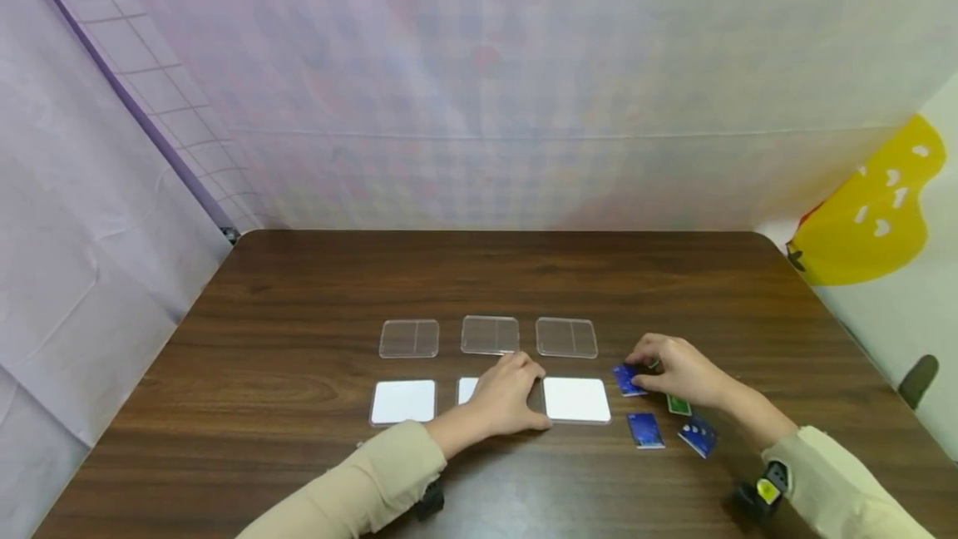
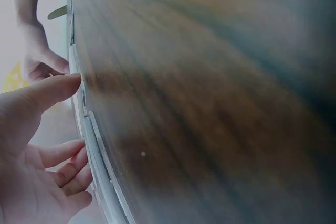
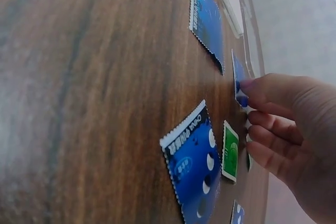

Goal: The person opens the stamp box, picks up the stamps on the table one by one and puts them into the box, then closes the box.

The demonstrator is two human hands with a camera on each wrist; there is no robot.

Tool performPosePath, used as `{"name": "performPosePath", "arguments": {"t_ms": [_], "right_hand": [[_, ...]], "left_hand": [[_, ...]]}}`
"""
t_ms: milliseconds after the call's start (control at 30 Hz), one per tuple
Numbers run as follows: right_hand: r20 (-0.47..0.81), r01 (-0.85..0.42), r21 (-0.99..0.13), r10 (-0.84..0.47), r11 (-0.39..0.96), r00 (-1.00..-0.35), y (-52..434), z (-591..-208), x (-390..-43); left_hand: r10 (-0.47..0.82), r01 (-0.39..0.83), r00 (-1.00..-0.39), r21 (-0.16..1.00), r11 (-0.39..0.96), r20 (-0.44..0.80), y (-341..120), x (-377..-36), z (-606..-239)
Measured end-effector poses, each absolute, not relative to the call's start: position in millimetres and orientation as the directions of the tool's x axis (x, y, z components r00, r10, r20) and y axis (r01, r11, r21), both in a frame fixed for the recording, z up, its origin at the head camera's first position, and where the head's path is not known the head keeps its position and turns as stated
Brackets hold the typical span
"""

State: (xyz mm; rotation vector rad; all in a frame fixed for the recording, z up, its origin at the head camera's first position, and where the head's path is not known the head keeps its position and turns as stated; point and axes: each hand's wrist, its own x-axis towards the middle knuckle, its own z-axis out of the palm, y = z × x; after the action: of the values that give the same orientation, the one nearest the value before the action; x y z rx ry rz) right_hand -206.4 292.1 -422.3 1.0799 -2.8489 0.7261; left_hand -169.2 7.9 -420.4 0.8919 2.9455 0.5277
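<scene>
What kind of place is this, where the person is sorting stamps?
Probably a staged recording booth, not a home. A dark wooden table is screened by pale checked sheets hung around it. Clear covers and white cards lie in neat rows, with stamps by the right hand.

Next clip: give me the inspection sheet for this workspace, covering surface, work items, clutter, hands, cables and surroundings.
Surface: dark wood-grain table, no spills seen.
Work items: three clear plastic squares in a back row; three white squares in front, the middle white square partly under the left hand; blue stamps and a green stamp lie loose at the right.
Clutter: nothing seen.
Hands: left hand rests on the middle white square, fingers curled at its edge; right hand pinches a blue stamp at the table.
Cables: nothing seen; a dark wrist device sits on the right arm.
Surroundings: pale checked sheeting behind and at left; a yellow shape at right.
</scene>
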Motion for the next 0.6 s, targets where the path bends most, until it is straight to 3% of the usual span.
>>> {"name": "performPosePath", "arguments": {"t_ms": [600], "right_hand": [[0.09, -0.588, -0.406, -0.61, 0.699, -0.787, 288.1, -417.1, -210.4]], "left_hand": [[0.536, 0.527, -0.841, 0.318, 0.788, 0.068, 9.5, -170.7, -422.6]]}}
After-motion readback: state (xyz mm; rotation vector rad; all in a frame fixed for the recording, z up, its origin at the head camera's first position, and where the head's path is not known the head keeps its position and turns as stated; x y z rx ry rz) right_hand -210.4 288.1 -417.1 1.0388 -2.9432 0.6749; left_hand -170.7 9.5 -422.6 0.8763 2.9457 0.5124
